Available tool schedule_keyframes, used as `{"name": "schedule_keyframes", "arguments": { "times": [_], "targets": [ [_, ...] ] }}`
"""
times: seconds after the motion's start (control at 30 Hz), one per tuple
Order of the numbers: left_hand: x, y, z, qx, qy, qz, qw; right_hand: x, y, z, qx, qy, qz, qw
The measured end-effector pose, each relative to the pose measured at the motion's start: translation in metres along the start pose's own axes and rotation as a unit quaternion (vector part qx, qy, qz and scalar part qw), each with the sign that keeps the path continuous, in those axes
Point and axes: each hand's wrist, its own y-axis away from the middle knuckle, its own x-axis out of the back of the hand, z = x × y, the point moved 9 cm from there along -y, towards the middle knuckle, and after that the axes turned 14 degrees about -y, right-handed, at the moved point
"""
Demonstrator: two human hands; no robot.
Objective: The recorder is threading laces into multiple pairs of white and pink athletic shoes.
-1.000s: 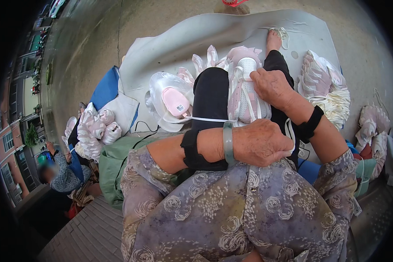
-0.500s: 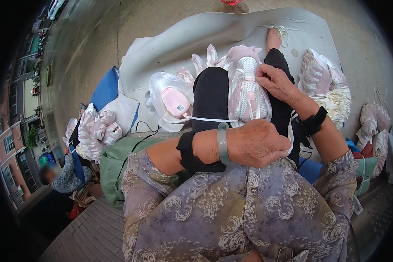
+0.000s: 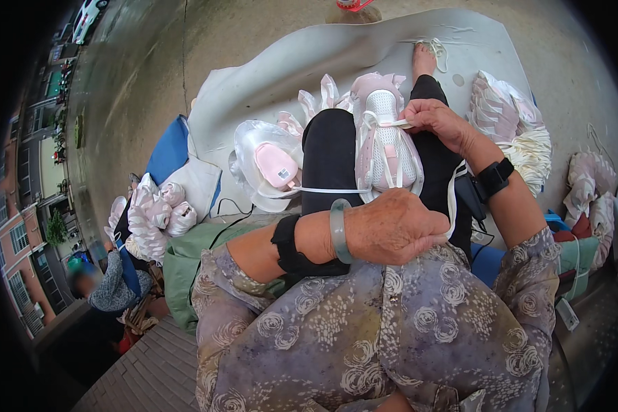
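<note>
A pink and white shoe upper (image 3: 401, 169) lies lengthwise over my lap between my black-trousered legs, its mesh tongue facing up. White shoelace (image 3: 392, 124) crosses it near the far end. At that crossing my right hand (image 3: 438, 125) pinches the lace between thumb and fingers. Nearer my body, my left hand (image 3: 395, 226), below a pale bangle, is closed on a white lace that runs up from its fingers beside my right thigh. The left fingertips are partly hidden by the back of the hand. A thin white strap (image 3: 329, 191) stretches across my left thigh to the upper.
A clear plastic bag (image 3: 246, 147) with a pink oval piece (image 3: 276, 165) sits left of my leg. Bundles of pink-white uppers lie left (image 3: 156, 209) and right (image 3: 496, 110). A grey sheet (image 3: 254, 89) covers the ground ahead. Another person (image 3: 113, 278) sits at far left.
My right hand has drawn the lace slightly away from the tongue, and more of it shows between fingers and upper. My left hand keeps its grip, nearly in place.
</note>
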Motion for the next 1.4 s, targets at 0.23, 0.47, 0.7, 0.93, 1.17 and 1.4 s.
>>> {"name": "schedule_keyframes", "arguments": {
  "times": [0.23,0.47,0.7,0.93,1.17,1.4],
  "targets": [
    [0.000,0.000,-0.001,0.014,0.036,0.012,0.999,-0.006,-0.010,-0.016,-0.019,0.073,0.109,0.991],
    [0.011,-0.002,-0.006,0.034,0.150,0.033,0.988,0.000,-0.031,-0.017,0.000,0.306,0.163,0.938],
    [0.005,-0.005,0.056,-0.101,0.254,-0.044,0.961,0.005,-0.036,-0.017,-0.004,0.255,0.164,0.953],
    [0.007,-0.010,0.070,-0.171,0.163,-0.062,0.970,0.011,-0.019,-0.012,0.021,0.240,0.155,0.958],
    [-0.005,-0.013,0.068,-0.141,0.147,-0.038,0.978,-0.011,0.045,-0.019,0.208,0.253,0.119,0.937],
    [-0.009,-0.013,0.065,-0.149,0.143,-0.047,0.977,-0.040,0.042,-0.041,0.358,0.509,0.153,0.768]
  ]
}}
